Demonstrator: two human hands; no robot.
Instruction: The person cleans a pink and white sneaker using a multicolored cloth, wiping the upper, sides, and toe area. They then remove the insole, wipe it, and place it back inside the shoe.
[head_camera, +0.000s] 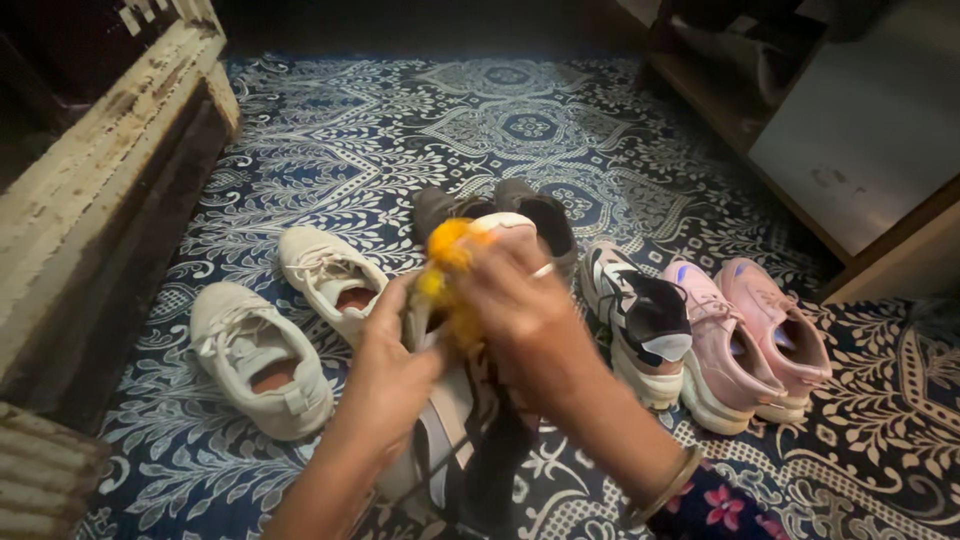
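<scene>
Over patterned carpet (330, 130), head view: left hand (385, 375) clasping shoe (455, 420), right hand (520, 305) closed on yellow cloth (447, 262) against its toe. Risk judged: shoe twisting loose under rubbing, toppling onto black sneaker (640, 320).

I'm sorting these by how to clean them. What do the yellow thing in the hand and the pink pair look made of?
The yellow cloth in the right hand looks like soft, fluffy fabric, bunched and fuzzy-edged, though it is blurred. The pink shoes seem smooth matte synthetic or leather-like uppers with pale rubbery soles.
</scene>
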